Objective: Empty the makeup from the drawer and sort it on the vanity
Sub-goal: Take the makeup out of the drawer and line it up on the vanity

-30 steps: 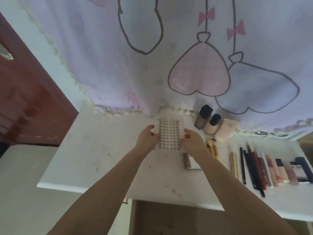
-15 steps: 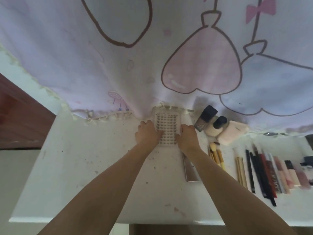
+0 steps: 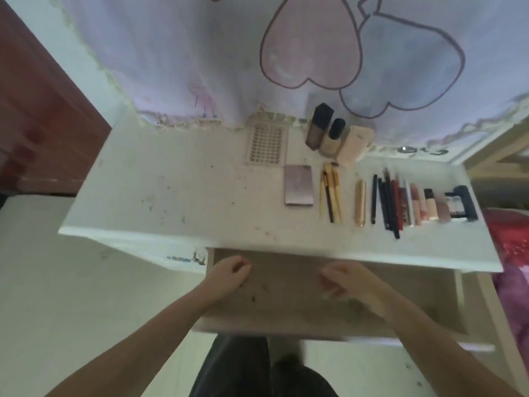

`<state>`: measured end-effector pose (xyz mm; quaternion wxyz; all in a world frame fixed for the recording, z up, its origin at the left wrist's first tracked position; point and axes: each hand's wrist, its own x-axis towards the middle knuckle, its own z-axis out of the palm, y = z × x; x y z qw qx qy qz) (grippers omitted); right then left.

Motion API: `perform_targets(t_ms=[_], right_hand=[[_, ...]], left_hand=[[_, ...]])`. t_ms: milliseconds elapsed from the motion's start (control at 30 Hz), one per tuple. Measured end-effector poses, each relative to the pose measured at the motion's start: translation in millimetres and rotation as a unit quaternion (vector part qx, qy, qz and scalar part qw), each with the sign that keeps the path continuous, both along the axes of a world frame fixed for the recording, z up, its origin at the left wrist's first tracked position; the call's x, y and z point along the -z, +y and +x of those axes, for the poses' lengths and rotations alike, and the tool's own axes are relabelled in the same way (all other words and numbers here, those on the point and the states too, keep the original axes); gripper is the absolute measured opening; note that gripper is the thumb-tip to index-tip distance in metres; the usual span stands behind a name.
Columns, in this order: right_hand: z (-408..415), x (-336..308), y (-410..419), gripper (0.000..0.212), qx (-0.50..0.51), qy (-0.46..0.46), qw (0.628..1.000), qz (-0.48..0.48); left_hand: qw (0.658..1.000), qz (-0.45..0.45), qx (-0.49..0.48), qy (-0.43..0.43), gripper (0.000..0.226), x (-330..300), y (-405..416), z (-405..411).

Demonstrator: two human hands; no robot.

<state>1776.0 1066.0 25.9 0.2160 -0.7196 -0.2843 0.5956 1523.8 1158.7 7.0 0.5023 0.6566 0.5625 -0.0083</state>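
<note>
Hands (image 3: 289, 275) off lash tray (image 3: 266, 144), w/ drawer (image 3: 286, 305).

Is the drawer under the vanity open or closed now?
Open: the drawer is pulled out below the vanity edge, its bare bottom visible.

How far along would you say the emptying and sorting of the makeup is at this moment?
Nearly finished, it seems. Done: the lash tray, palette, brushes, bottles and a row of pencils and lip products lie grouped on the vanity. In hand: nothing; the left hand and right hand hover over the open drawer, which shows only specks. Left: probably closing it.
</note>
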Motion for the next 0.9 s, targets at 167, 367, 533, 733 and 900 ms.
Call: perform_targets(t_ms=[167,367,533,733,900], right_hand=[[16,38,-97,0.022,0.185,0.12,0.964,-0.149],[17,75,-144,0.015,0.392,0.146,0.899,-0.134],[23,74,-133,0.024,0.508,0.193,0.838,-0.045],[28,64,-130,0.024,0.51,0.201,0.836,-0.029],[38,38,-106,0.02,0.479,0.206,0.853,-0.021]], left_hand=[[0.962,-0.222,-0.159,-0.013,0.026,8,-75,-10],[0.87,-0.376,-0.316,-0.045,0.025,19,-116,-8],[0.704,-0.404,-0.521,-0.264,0.024,29,-111,-6],[0.712,-0.361,-0.514,-0.314,0.024,21,-113,-3],[0.744,-0.346,-0.477,-0.314,0.039,6,-83,-2]])
